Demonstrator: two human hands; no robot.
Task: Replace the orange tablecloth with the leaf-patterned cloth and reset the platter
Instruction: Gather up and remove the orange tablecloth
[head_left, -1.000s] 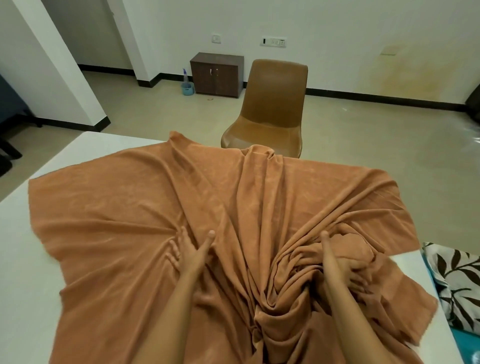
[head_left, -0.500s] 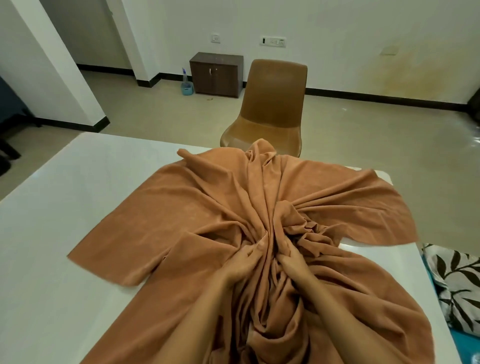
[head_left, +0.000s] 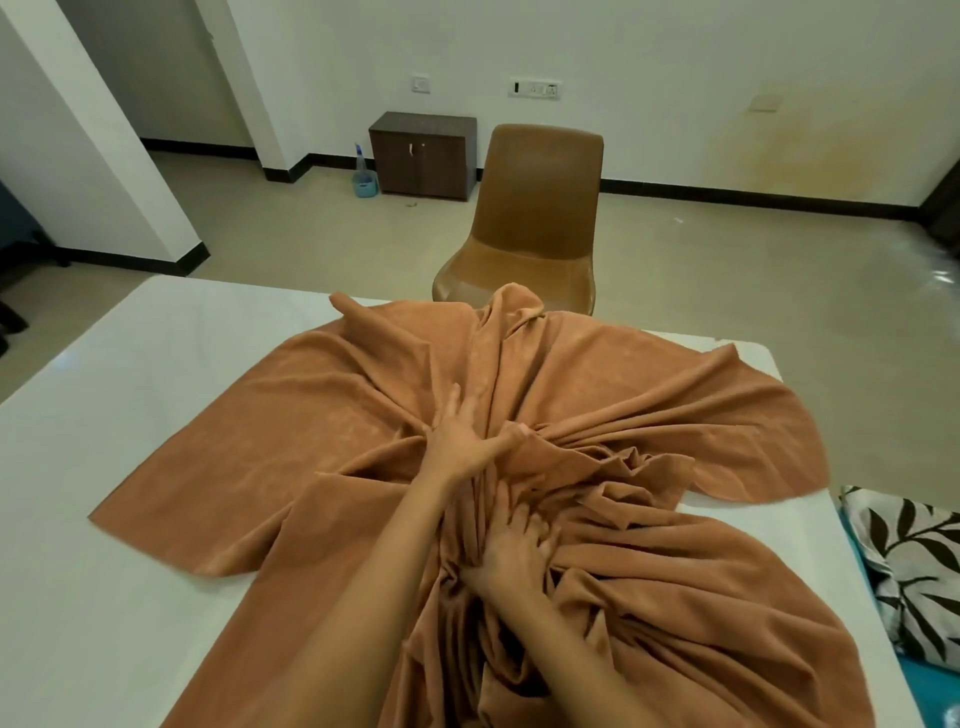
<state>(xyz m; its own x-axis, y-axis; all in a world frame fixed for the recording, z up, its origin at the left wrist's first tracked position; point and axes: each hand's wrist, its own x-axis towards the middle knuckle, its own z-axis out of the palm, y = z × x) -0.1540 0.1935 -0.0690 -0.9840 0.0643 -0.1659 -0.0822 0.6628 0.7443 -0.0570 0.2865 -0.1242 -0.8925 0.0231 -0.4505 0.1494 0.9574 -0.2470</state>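
Note:
The orange tablecloth (head_left: 322, 447) lies bunched toward the middle of the white table (head_left: 119, 395), with deep folds running to its centre. My left hand (head_left: 465, 439) rests flat on the folds farther out, fingers spread and thumb pointing right. My right hand (head_left: 511, 553) is nearer to me, its fingers dug into the gathered cloth and gripping a bunch of it. The leaf-patterned cloth (head_left: 914, 566), white with dark leaves, lies off the table's right edge on something teal. No platter is in view.
A brown chair (head_left: 535, 218) stands just beyond the table's far edge. A dark cabinet (head_left: 423, 156) and a spray bottle (head_left: 362, 174) stand by the back wall. A white pillar (head_left: 78, 156) rises at the left.
The cloth has been pulled in from the left, baring more white table. My hands came together at the centre, then the left reached forward while the right drew back gripping the folds.

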